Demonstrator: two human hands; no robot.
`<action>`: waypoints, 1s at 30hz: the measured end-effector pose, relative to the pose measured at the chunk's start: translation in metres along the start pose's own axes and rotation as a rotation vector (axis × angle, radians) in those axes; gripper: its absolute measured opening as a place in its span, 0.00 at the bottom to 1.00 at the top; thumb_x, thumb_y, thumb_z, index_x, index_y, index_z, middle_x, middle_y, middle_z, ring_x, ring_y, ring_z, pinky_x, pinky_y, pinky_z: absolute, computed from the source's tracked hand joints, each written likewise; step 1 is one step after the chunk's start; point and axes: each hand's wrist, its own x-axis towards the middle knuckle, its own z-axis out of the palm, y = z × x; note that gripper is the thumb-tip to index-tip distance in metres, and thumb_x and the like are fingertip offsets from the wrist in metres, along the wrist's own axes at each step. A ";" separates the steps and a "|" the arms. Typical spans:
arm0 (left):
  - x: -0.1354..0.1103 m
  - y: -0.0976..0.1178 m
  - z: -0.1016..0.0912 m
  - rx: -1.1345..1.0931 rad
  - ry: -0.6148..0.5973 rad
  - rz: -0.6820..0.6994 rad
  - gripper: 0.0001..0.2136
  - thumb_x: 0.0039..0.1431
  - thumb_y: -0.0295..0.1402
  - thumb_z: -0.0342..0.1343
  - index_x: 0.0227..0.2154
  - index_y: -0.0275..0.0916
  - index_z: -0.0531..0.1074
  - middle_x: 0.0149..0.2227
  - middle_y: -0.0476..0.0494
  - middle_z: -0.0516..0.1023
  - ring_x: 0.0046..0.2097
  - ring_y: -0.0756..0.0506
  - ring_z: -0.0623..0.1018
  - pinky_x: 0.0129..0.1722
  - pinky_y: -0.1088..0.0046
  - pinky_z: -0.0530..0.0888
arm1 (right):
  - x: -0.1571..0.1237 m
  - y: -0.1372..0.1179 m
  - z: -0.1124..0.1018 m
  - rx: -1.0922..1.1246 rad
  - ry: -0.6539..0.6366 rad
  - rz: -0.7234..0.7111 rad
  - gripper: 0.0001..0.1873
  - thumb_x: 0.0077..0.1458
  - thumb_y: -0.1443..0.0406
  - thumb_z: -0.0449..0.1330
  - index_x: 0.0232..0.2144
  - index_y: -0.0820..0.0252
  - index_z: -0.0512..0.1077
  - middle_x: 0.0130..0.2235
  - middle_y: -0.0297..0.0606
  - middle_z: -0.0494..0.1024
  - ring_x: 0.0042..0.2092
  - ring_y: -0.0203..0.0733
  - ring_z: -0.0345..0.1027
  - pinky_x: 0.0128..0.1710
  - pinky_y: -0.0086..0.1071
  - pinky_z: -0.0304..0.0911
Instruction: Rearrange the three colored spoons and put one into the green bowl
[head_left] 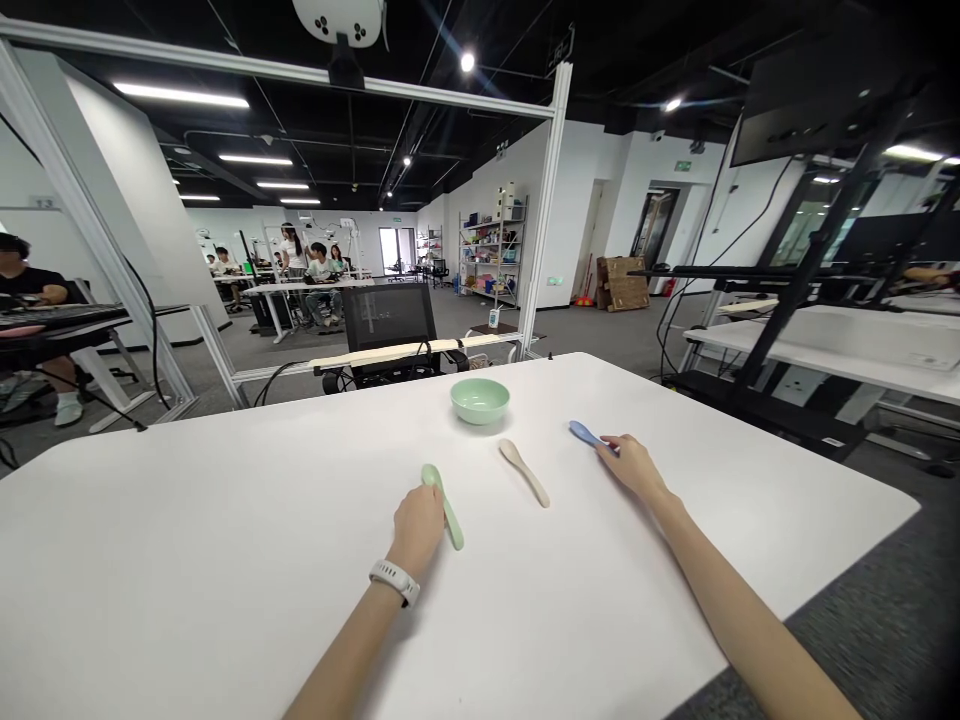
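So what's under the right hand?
The blue spoon: its bowl end pokes out on the white table, while the handle runs under the fingers of the right hand. The covered handle and the grip cannot be seen.

Your white table [225, 560] is smooth and matt. Pale green round bowl [480, 400]: smooth, faint sheen, plastic-looking. Pale green plastic spoon [448, 515], beige plastic spoon [525, 472], blue plastic spoon [581, 432]: matt, smooth. Your white wristband [395, 580] looks rubbery.

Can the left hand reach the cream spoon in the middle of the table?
Probably yes. The cream spoon lies bare on the white table, just right of the left hand and apart from it. Only the green spoon, which that hand touches, lies between them, flat and low.
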 end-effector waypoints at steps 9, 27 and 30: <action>0.000 0.003 -0.003 0.032 0.012 -0.007 0.30 0.73 0.37 0.32 0.46 0.28 0.81 0.45 0.28 0.87 0.44 0.39 0.84 0.43 0.65 0.70 | -0.001 -0.001 -0.003 -0.010 0.001 -0.005 0.23 0.65 0.54 0.57 0.48 0.63 0.83 0.46 0.52 0.83 0.46 0.54 0.77 0.49 0.38 0.68; 0.004 -0.002 0.000 -0.001 0.042 0.021 0.28 0.72 0.37 0.34 0.40 0.31 0.80 0.45 0.26 0.87 0.44 0.39 0.84 0.42 0.65 0.70 | -0.001 0.001 -0.001 -0.007 0.003 0.003 0.24 0.65 0.54 0.56 0.50 0.64 0.82 0.46 0.52 0.83 0.45 0.53 0.77 0.49 0.40 0.69; 0.007 -0.005 -0.001 -0.018 0.049 0.035 0.26 0.72 0.36 0.34 0.37 0.33 0.80 0.42 0.28 0.87 0.40 0.40 0.83 0.39 0.65 0.70 | -0.002 -0.001 -0.002 -0.013 0.025 -0.006 0.24 0.65 0.54 0.55 0.50 0.65 0.82 0.45 0.53 0.82 0.45 0.53 0.76 0.52 0.42 0.68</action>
